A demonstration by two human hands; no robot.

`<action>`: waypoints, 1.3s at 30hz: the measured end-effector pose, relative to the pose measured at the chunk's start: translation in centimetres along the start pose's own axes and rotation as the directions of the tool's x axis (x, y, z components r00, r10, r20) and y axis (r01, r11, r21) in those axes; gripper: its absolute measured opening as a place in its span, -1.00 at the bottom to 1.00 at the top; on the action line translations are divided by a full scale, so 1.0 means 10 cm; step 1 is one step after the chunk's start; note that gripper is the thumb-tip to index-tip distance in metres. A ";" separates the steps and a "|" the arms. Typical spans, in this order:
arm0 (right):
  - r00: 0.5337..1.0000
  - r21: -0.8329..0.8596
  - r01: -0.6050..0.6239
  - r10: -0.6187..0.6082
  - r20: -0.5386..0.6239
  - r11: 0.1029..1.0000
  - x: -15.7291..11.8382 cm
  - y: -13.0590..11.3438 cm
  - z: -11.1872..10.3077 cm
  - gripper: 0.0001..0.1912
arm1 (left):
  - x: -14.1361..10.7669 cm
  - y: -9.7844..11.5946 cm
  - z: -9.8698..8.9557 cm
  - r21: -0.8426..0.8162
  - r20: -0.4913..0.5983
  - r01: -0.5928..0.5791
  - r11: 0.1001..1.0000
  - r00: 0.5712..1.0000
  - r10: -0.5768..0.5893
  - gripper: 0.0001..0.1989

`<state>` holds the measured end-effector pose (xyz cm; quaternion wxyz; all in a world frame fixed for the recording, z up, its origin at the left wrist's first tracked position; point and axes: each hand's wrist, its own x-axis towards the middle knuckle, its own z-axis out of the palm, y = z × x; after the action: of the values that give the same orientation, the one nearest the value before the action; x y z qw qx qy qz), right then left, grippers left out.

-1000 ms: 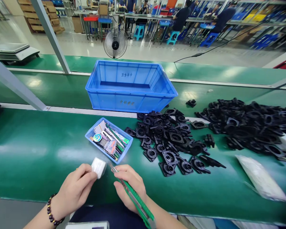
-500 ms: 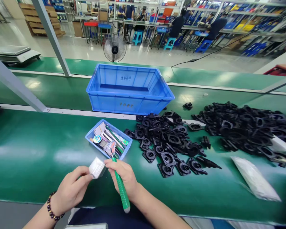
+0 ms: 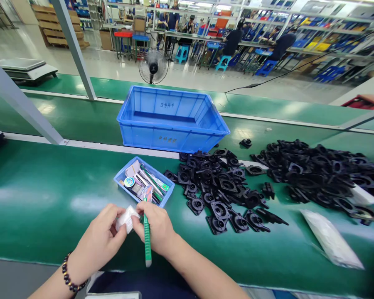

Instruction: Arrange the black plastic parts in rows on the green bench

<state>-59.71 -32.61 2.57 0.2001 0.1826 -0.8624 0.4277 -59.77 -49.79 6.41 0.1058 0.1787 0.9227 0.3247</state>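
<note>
Left hand pinches small white crinkled packet; right hand touches it, gripping green-handled cutter. Looks unfinished; no cut visible.

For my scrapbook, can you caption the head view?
Left hand grips a white packet; right hand holds a green tool.

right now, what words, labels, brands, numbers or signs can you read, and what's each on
"中科": blue plastic crate, front wall; the characters after it are too blurred to read.
Crate's inner back wall: characters, too blurred.
Round label in small tray: too small.
Fan hub emblem: too small.
</note>
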 end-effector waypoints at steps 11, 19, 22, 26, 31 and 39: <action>0.988 0.240 -0.142 0.154 -0.030 0.960 -0.09 0.07 -0.02 -0.96 | 0.05 -0.03 -0.05 0.392 -0.073 -0.282 0.876 0.939 0.335 -0.80; 0.968 0.567 -0.211 0.249 0.011 0.796 -0.32 0.13 -0.09 -0.68 | 0.38 0.21 -0.28 0.354 0.253 -0.562 0.747 0.827 0.502 -0.76; 0.982 0.514 -0.115 0.175 -0.070 0.850 -0.34 0.12 -0.20 -0.56 | 0.45 0.19 -0.29 0.396 0.344 -0.634 0.664 0.773 0.533 -0.73; 0.997 0.441 -0.007 0.042 -0.070 0.898 -0.32 0.11 -0.36 -0.60 | 0.44 0.09 -0.30 0.456 0.426 -0.685 0.569 0.729 0.536 -0.73; 0.978 0.359 0.207 -0.196 -0.068 0.910 -0.25 0.15 -0.36 -0.67 | 0.42 0.08 -0.34 0.471 0.451 -0.696 0.541 0.718 0.530 -0.72; 0.966 0.282 0.232 -0.253 0.042 0.931 -0.21 0.20 -0.32 -0.79 | 0.52 0.20 -0.37 0.422 0.453 -0.715 0.557 0.699 0.553 -0.78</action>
<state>-58.30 -28.61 1.96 0.1907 0.3301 -0.7726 0.5077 -65.20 -48.36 10.12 0.0457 0.5668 0.8223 0.0219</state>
